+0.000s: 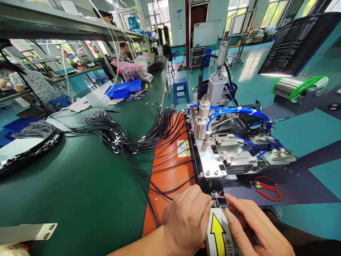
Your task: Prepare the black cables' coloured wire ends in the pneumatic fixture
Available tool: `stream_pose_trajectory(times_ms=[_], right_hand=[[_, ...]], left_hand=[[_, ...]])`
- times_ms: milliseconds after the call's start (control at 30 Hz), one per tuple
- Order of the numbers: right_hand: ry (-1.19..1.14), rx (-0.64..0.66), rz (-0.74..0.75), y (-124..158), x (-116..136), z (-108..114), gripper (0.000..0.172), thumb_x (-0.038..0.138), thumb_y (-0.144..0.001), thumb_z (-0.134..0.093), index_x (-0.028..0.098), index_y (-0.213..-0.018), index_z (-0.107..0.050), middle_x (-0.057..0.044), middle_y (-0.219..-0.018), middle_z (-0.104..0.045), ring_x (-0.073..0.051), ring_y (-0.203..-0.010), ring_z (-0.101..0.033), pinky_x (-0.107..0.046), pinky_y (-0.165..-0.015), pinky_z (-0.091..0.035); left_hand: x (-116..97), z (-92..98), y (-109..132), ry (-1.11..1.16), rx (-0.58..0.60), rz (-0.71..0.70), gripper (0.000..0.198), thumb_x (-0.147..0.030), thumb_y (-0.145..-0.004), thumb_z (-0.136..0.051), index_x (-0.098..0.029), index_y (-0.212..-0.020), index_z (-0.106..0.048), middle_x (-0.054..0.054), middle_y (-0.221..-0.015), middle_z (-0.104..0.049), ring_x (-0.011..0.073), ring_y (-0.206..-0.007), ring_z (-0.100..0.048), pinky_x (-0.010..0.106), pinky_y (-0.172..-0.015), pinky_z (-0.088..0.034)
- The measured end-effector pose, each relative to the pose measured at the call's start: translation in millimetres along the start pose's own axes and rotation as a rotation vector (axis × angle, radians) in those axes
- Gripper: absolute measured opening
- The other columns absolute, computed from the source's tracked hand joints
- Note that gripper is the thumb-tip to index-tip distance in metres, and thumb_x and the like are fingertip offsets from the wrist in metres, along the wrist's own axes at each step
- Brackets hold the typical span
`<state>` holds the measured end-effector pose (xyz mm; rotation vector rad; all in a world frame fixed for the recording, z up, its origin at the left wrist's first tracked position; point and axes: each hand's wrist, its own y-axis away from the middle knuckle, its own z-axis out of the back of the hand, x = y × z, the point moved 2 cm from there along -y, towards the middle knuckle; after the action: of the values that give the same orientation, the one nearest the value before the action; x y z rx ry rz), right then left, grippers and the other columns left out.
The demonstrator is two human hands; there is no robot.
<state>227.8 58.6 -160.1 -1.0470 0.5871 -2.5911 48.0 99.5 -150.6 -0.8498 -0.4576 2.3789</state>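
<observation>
My left hand [190, 213] is closed, its thumb and finger pinching a black cable [212, 198] at the near end of the machine. Thin coloured wires [220, 196] come out of the cable end and point right. My right hand [255, 227] has its index fingertip at those wires. Its thumb rests apart from that finger, by the edge of a metal plate with a yellow arrow [218, 229]. Just beyond both hands stands the machine [213, 160], with metal cylinders and blue air tubes. My left hand partly hides the cable.
A bundle of black cables [114, 137] lies across the green mat [93, 192] and an orange panel [170, 177]. Red-handled cutters [268, 186] lie right of the machine. Farther off are a solder wire spool [298, 89], a blue tray [125, 89] and a blue stool [181, 90].
</observation>
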Motion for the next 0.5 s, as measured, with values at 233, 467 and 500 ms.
stream_pose_trajectory(times_ms=[233,467,500], right_hand=[[-0.014,0.06,-0.005,-3.6,-4.7,5.3,0.036,0.026,-0.098,-0.059,0.022,-0.133,-0.058,-0.007,-0.109,-0.07,-0.014,-0.082,-0.075,-0.015,-0.074,-0.061],[-0.075,0.089,-0.069,-1.9,-10.6,2.7,0.035,0.027,-0.1,-0.057,0.024,-0.134,-0.057,-0.007,-0.112,-0.069,-0.014,-0.089,-0.075,-0.014,-0.081,-0.06],[-0.077,0.089,-0.075,-1.9,-11.1,2.4,0.035,0.027,-0.1,-0.057,0.025,-0.134,-0.057,-0.006,-0.113,-0.069,-0.013,-0.091,-0.075,-0.013,-0.083,-0.059]], left_hand=[[-0.8,0.5,1.3,0.004,0.004,0.017,0.015,-0.011,-0.096,-0.05,-0.016,-0.086,-0.061,0.004,-0.077,-0.055,0.0167,-0.067,-0.051,0.03,-0.057,-0.037],[1.3,0.9,-0.2,0.022,0.008,0.029,0.015,-0.011,-0.096,-0.049,-0.017,-0.089,-0.062,0.004,-0.077,-0.055,0.0173,-0.068,-0.053,0.029,-0.058,-0.039],[2.1,0.7,-0.1,0.021,0.007,0.031,0.015,-0.011,-0.096,-0.049,-0.016,-0.09,-0.062,0.005,-0.077,-0.055,0.0174,-0.069,-0.053,0.029,-0.059,-0.039]])
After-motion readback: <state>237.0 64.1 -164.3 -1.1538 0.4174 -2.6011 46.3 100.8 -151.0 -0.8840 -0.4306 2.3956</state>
